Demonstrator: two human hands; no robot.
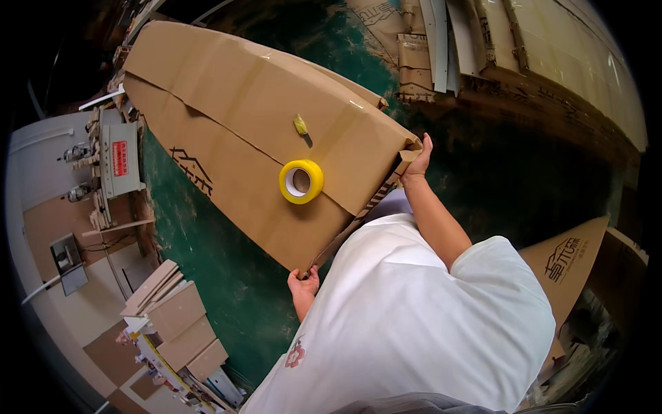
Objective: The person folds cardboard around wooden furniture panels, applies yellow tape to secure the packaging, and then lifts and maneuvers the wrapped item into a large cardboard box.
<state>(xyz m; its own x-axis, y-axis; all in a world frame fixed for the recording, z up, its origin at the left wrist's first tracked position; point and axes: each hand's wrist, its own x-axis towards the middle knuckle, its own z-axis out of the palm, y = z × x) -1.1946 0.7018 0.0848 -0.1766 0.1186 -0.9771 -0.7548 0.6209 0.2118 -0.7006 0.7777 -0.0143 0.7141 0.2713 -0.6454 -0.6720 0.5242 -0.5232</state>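
A long brown cardboard package stretches from in front of my body to the far left, its flaps meeting in a seam along the top. My left hand is closed around its near left corner. At the near right corner my right hand grips the folded cardboard edge, thumb up. The near end lies against my white shirt, and some of my fingers are hidden under the board. On top rests a roll of yellow tape. Just beyond it lies a small knife-like tool with a yellow wrapped handle and dark tip.
A green floor surrounds the package. At left stands a grey machine; nearer, flat brown boards are stacked. Wrapped panels lean at the far right. Another cardboard sheet is by my right side.
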